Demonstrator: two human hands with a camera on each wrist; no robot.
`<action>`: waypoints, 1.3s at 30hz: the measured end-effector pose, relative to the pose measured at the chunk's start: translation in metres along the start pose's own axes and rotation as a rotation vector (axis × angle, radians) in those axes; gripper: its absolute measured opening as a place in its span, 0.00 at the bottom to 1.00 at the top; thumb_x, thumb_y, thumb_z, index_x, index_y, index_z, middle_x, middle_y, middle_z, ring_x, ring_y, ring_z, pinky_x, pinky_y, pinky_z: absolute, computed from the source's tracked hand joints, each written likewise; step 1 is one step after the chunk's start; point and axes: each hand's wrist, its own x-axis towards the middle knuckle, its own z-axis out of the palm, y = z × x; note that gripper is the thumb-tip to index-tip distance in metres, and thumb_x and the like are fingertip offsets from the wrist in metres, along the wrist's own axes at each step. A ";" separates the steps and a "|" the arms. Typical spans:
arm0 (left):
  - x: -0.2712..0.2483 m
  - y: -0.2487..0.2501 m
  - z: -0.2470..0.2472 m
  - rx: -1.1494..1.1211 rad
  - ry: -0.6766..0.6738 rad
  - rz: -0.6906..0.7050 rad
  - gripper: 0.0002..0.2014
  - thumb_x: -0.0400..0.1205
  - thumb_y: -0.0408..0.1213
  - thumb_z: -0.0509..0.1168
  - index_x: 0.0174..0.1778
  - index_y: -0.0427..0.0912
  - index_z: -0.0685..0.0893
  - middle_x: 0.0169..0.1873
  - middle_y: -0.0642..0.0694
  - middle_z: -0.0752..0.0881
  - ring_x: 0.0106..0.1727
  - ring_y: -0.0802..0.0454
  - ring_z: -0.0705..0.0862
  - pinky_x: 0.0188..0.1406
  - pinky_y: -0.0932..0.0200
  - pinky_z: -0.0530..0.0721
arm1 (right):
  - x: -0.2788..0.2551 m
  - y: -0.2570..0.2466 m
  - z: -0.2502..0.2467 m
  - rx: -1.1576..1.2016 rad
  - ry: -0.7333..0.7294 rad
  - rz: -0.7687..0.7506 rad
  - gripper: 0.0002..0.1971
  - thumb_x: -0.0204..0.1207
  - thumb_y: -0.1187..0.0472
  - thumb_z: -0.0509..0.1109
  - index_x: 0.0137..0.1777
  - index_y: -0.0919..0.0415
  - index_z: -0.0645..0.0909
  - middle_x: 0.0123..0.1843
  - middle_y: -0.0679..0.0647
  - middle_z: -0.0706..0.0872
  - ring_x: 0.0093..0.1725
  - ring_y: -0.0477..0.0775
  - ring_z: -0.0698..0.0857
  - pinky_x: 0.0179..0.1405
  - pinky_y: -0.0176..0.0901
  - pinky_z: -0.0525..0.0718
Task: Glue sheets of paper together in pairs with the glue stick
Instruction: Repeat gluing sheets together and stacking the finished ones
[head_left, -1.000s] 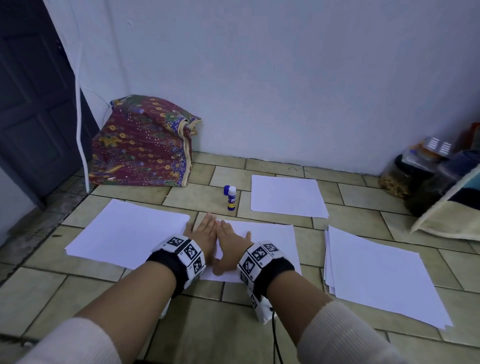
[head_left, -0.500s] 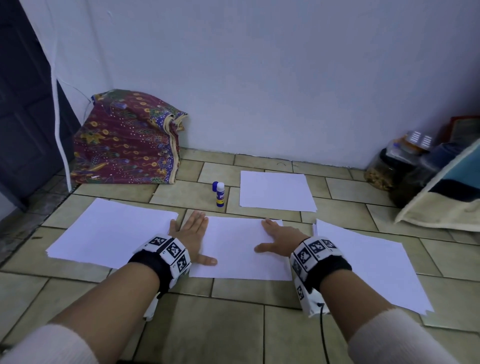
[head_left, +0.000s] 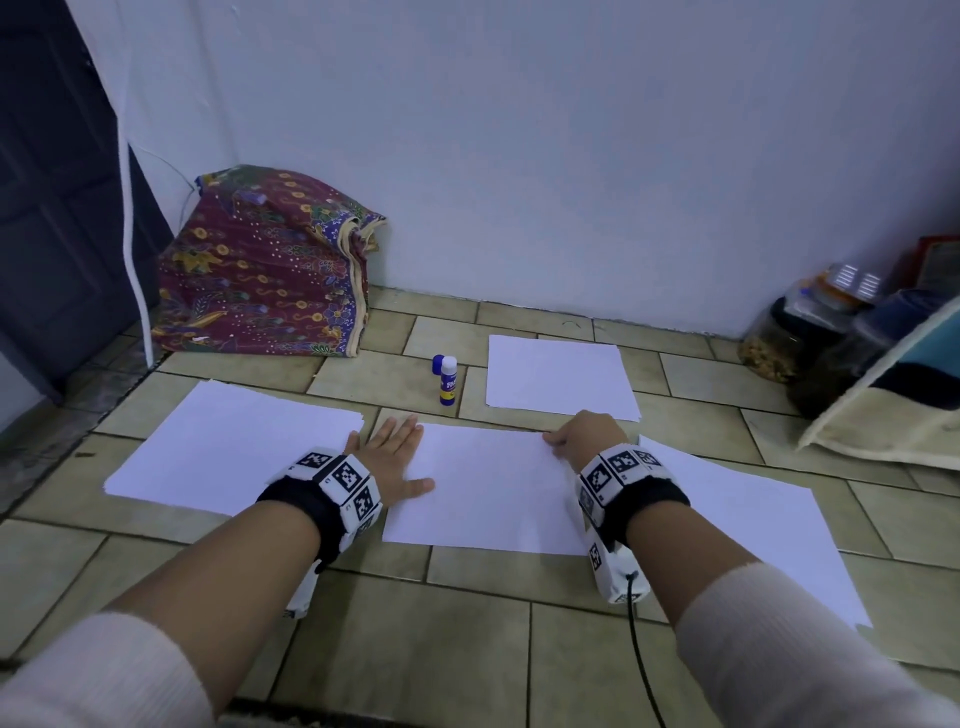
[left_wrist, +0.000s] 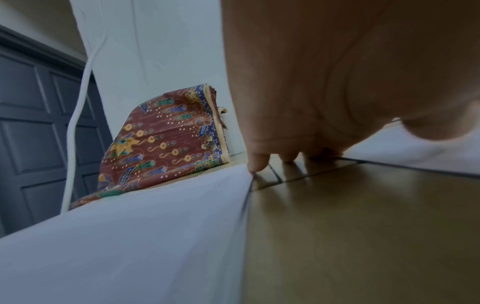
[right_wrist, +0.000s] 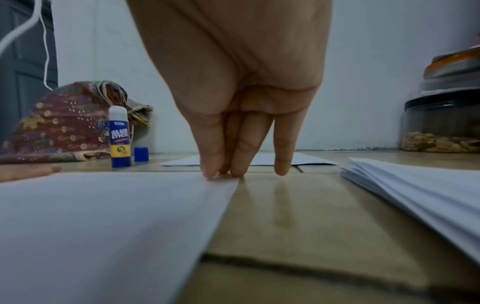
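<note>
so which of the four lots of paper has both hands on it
The middle sheet, nearest the person: left hand flat on its left edge, right hand at its far right corner.

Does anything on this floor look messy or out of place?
Only small things: the glue stick stands uncapped, its blue cap on the tiles beside it, and the paper stack on the right is fanned unevenly. Nothing looks spilled or torn.

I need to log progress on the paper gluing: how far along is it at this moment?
Done, apparently: a stack lies on the left, likely finished pairs. In hand: the left hand lies flat and the right hand fingers press the middle sheet; the glue stick stands uncapped. Left: the pile on the right and a far sheet.
</note>
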 end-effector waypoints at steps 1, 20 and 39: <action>0.001 0.000 -0.001 0.007 0.002 -0.005 0.54 0.62 0.67 0.41 0.85 0.46 0.42 0.85 0.48 0.42 0.85 0.49 0.41 0.83 0.42 0.39 | 0.002 0.000 -0.001 0.007 -0.002 0.005 0.16 0.81 0.55 0.65 0.66 0.55 0.83 0.58 0.54 0.86 0.54 0.54 0.83 0.44 0.37 0.76; 0.007 -0.007 -0.010 0.229 -0.217 0.068 0.66 0.70 0.65 0.72 0.81 0.37 0.28 0.81 0.44 0.28 0.83 0.44 0.31 0.82 0.44 0.43 | -0.029 0.019 0.008 -0.108 -0.085 -0.248 0.49 0.72 0.47 0.76 0.85 0.53 0.47 0.84 0.51 0.59 0.80 0.55 0.64 0.77 0.45 0.64; 0.006 -0.006 -0.010 0.303 -0.266 0.039 0.74 0.63 0.62 0.78 0.78 0.35 0.23 0.79 0.41 0.23 0.81 0.42 0.26 0.82 0.43 0.38 | -0.048 0.013 0.005 -0.126 -0.223 -0.242 0.65 0.64 0.54 0.83 0.83 0.57 0.32 0.86 0.51 0.38 0.84 0.57 0.52 0.82 0.56 0.53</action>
